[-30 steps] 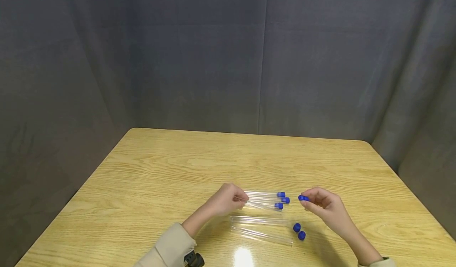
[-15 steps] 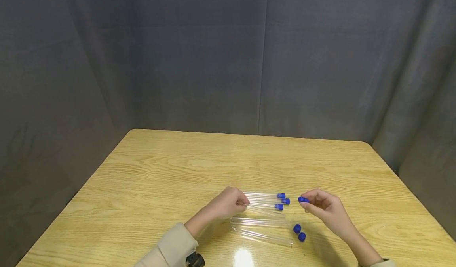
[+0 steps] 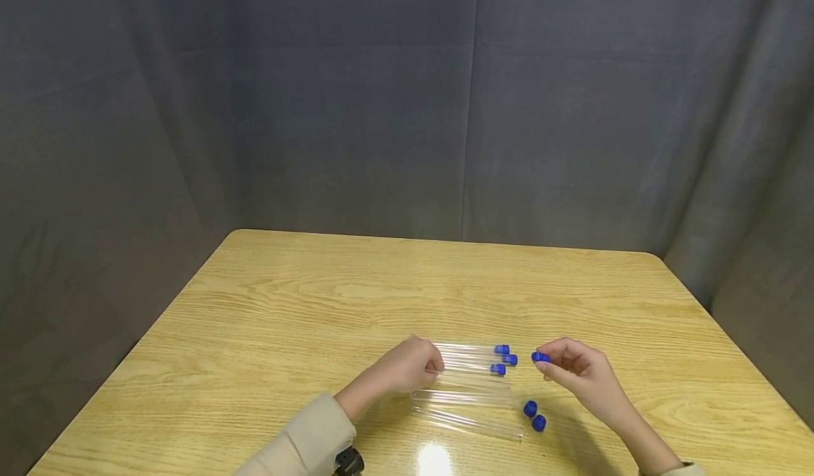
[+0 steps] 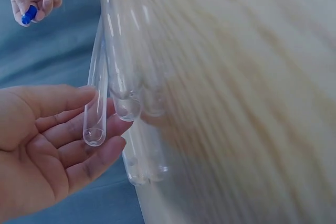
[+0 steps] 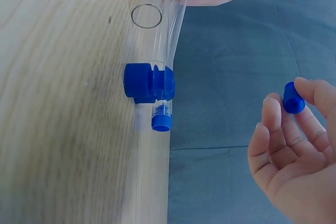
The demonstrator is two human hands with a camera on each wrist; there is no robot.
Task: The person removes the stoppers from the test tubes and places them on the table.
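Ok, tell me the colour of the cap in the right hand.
Blue. The cap, pinched by the right hand, shows best in the right wrist view.

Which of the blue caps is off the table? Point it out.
The blue cap pinched in the right hand. Two loose caps lie on the table, and three more sit on the capped tubes by the left hand.

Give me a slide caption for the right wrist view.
Right hand pinches a blue cap beside capped test tubes on a wooden table.
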